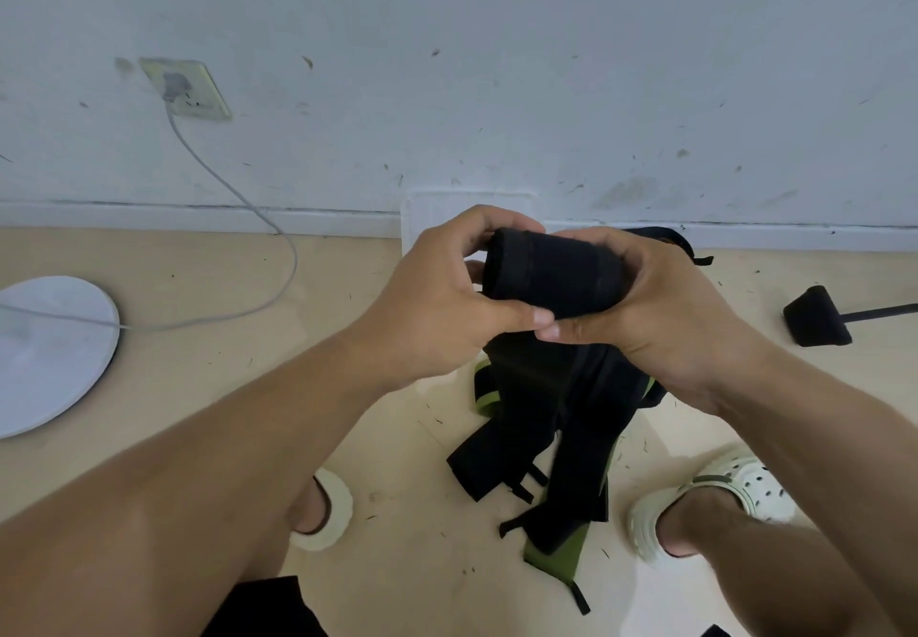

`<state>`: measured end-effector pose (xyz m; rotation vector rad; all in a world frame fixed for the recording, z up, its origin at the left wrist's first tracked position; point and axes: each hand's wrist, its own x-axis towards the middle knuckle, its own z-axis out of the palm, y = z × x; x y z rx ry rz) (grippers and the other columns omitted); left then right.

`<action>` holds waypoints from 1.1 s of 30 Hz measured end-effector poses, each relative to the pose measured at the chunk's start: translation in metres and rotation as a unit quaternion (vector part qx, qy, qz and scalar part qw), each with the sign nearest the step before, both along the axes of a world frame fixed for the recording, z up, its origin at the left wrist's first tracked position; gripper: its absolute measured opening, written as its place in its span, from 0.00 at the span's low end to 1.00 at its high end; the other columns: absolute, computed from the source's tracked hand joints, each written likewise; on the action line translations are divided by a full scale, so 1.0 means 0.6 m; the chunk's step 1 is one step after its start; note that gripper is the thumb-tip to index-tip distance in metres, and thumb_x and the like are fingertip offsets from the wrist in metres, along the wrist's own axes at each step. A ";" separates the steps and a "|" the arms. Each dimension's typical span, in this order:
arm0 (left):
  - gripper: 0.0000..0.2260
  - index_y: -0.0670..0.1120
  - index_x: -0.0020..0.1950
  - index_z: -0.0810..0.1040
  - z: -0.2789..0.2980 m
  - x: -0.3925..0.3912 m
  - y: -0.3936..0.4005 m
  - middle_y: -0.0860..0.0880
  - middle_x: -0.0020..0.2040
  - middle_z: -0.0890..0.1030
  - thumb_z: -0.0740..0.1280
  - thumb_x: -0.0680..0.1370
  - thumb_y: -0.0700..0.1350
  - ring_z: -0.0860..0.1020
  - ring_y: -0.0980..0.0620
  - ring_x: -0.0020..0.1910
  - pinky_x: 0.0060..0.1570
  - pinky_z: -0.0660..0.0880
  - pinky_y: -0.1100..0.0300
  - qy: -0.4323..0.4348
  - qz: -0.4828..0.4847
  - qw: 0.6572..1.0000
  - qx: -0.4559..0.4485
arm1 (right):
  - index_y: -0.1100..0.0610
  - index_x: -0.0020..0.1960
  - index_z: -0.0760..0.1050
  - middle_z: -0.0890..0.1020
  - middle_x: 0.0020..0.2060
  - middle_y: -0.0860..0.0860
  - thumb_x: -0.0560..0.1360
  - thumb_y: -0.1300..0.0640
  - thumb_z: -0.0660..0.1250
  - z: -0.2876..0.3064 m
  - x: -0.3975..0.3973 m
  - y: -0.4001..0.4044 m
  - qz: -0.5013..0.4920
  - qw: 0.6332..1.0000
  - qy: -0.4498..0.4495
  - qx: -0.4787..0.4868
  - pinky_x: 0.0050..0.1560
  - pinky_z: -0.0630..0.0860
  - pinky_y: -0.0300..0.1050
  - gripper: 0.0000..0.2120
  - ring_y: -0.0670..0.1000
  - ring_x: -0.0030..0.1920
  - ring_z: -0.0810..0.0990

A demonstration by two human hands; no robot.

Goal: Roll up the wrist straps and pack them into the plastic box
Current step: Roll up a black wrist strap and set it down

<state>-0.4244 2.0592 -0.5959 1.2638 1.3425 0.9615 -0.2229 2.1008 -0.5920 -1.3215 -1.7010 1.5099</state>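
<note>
A black wrist strap is wound into a thick roll that I hold in the air with both hands. My left hand grips its left end, fingers curled over the top and thumb underneath. My right hand grips the right end, and the two thumbs meet below the roll. The strap's loose tail hangs down to a heap of black and green straps on the floor. Behind my hands, against the wall, stands the pale plastic box, mostly hidden.
A round white base with a grey cable running to a wall socket lies at the left. At the right a black block on a rod lies on the floor. My feet in pale clogs flank the straps.
</note>
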 end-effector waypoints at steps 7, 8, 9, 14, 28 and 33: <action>0.24 0.57 0.65 0.76 -0.006 0.010 -0.002 0.55 0.59 0.81 0.80 0.72 0.45 0.82 0.54 0.58 0.55 0.82 0.58 -0.028 0.004 0.999 -0.026 | 0.48 0.66 0.80 0.87 0.54 0.47 0.64 0.69 0.82 -0.001 -0.004 -0.003 -0.003 1.000 -0.002 0.020 0.52 0.83 0.39 0.35 0.47 0.55 0.86; 0.23 0.56 0.65 0.76 -0.004 0.011 -0.002 0.55 0.58 0.81 0.79 0.73 0.45 0.83 0.53 0.56 0.53 0.82 0.59 -0.040 0.010 0.999 -0.028 | 0.46 0.70 0.77 0.86 0.56 0.46 0.65 0.69 0.81 0.003 -0.004 -0.003 -0.003 1.000 -0.005 0.012 0.53 0.82 0.39 0.38 0.46 0.56 0.86; 0.22 0.56 0.65 0.76 -0.003 0.012 -0.002 0.54 0.57 0.81 0.79 0.74 0.44 0.83 0.54 0.55 0.51 0.82 0.61 -0.051 0.018 0.998 -0.028 | 0.45 0.74 0.73 0.85 0.60 0.45 0.67 0.70 0.80 0.005 -0.003 -0.003 0.000 1.000 0.002 -0.008 0.57 0.81 0.41 0.41 0.45 0.58 0.85; 0.23 0.55 0.66 0.72 -0.005 0.011 -0.001 0.51 0.57 0.80 0.76 0.76 0.39 0.81 0.53 0.56 0.49 0.81 0.62 -0.060 0.021 0.998 -0.025 | 0.53 0.84 0.55 0.79 0.70 0.53 0.71 0.57 0.72 -0.006 -0.018 -0.002 -0.017 0.977 0.137 -0.165 0.77 0.66 0.56 0.45 0.50 0.70 0.78; 0.31 0.57 0.71 0.68 -0.019 0.019 -0.002 0.49 0.62 0.80 0.77 0.75 0.38 0.82 0.48 0.61 0.59 0.81 0.56 -0.054 0.006 0.996 -0.074 | 0.51 0.73 0.73 0.85 0.60 0.50 0.82 0.53 0.68 -0.011 -0.021 -0.012 0.000 0.993 0.067 -0.101 0.65 0.80 0.53 0.19 0.50 0.61 0.84; 0.26 0.53 0.71 0.72 -0.006 0.019 0.010 0.49 0.63 0.80 0.74 0.77 0.38 0.81 0.48 0.62 0.61 0.82 0.48 -0.126 0.026 0.983 -0.128 | 0.48 0.68 0.77 0.85 0.58 0.48 0.77 0.62 0.73 0.005 -0.011 -0.002 -0.031 0.993 0.100 -0.045 0.57 0.83 0.45 0.21 0.49 0.60 0.84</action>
